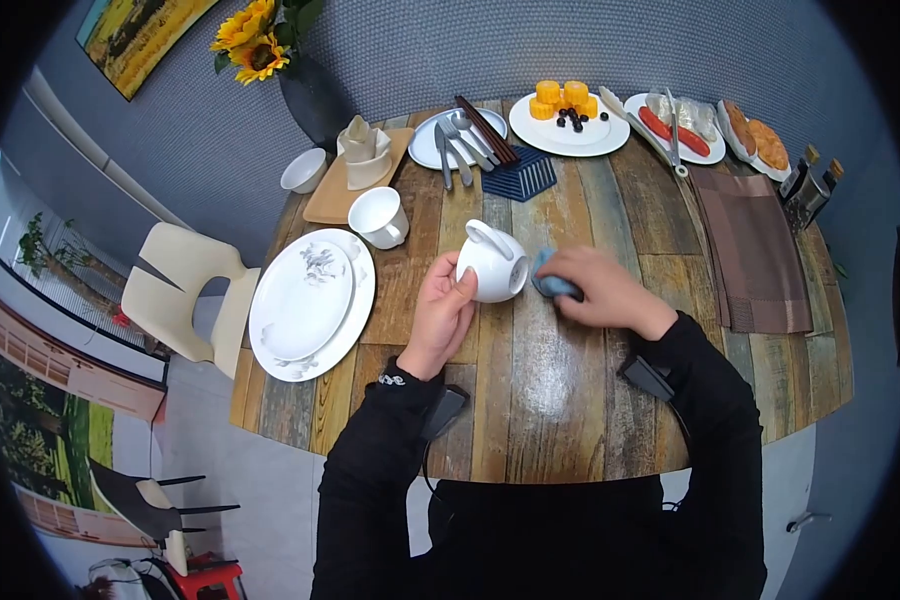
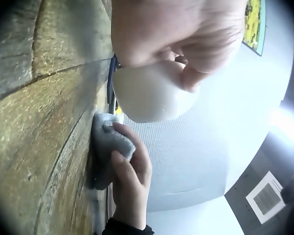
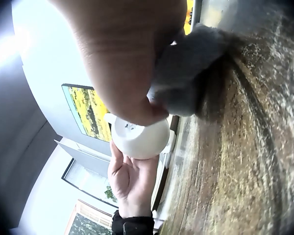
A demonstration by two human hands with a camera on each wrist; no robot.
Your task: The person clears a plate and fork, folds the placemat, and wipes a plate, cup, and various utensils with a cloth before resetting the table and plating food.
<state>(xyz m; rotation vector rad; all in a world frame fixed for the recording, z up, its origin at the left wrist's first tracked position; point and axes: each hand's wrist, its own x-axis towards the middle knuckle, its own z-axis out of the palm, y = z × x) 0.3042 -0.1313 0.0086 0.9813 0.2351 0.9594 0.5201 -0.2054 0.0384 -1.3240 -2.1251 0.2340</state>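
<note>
A white cup (image 1: 492, 268) lies tipped on its side in my left hand (image 1: 440, 315), its handle up and its base facing right. In the left wrist view the thumb and fingers grip the cup (image 2: 157, 95) from one side. My right hand (image 1: 610, 287) pinches a crumpled blue-grey cloth (image 1: 550, 275) just right of the cup's base. The left wrist view shows that cloth (image 2: 110, 142) low over the wooden table. Part of it is hidden behind the fingers in the right wrist view. A second white cup (image 1: 378, 216) stands upright at the left.
Left of the hands sit stacked white plates (image 1: 365, 330). Along the back are a wooden tray (image 1: 330, 205) with napkins, a cutlery plate (image 1: 425, 150), a plate of corn and berries (image 1: 570, 140) and a sausage plate (image 1: 705, 150). A brown placemat (image 1: 760, 290) lies at right.
</note>
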